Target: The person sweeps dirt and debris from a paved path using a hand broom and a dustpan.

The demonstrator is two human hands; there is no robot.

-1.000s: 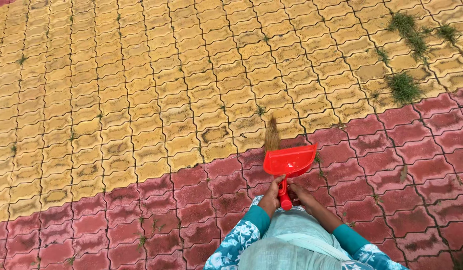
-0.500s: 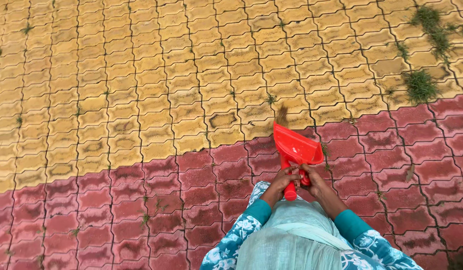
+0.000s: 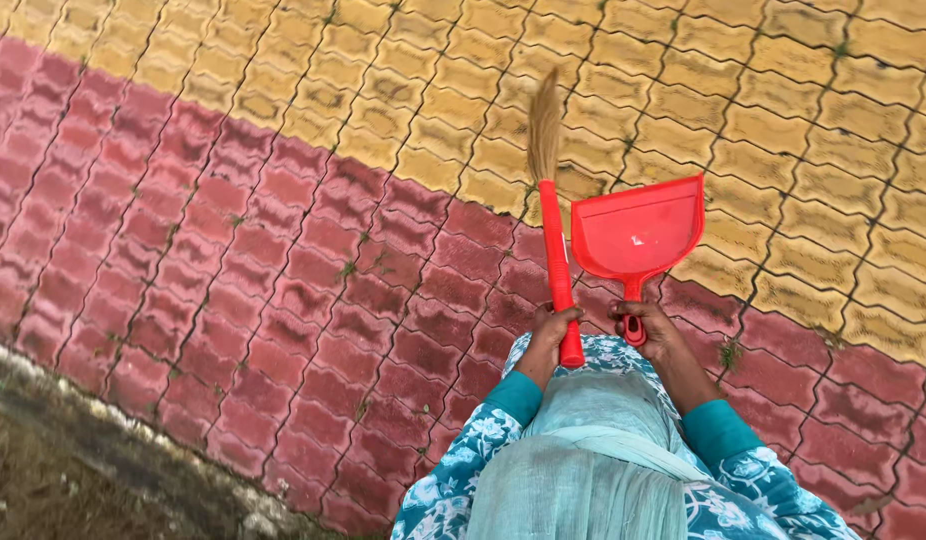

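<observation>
Both hands sit just above the person's teal, flower-printed sleeves and pale green garment (image 3: 583,470), which fills the bottom of the view and hides the ground beneath. Left hand (image 3: 551,330) is closed around the red handle of a broom (image 3: 556,255), gripping it near the lower end so a short stub of handle shows below the fist. Right hand (image 3: 651,328) is closed around the short handle of a red dustpan (image 3: 638,232), held just beside the broom without clearly touching it — the pan's open face is turned toward the camera, with a small pale speck inside.

Beyond the hands, the broom's handle runs up and away to a narrow tuft of straw-coloured bristles, raised off the ground over the seam where red paving blocks (image 3: 283,270) meet yellow paving blocks (image 3: 783,110). Small weeds grow in the joints of the red band. At the lower left a grey kerb edge (image 3: 113,440) borders a strip of dark soil, cut off by the frame's corner. Whether the bristle tips touch the paving cannot be told — they look lifted. Fingers on the far side of both handles are hidden.
</observation>
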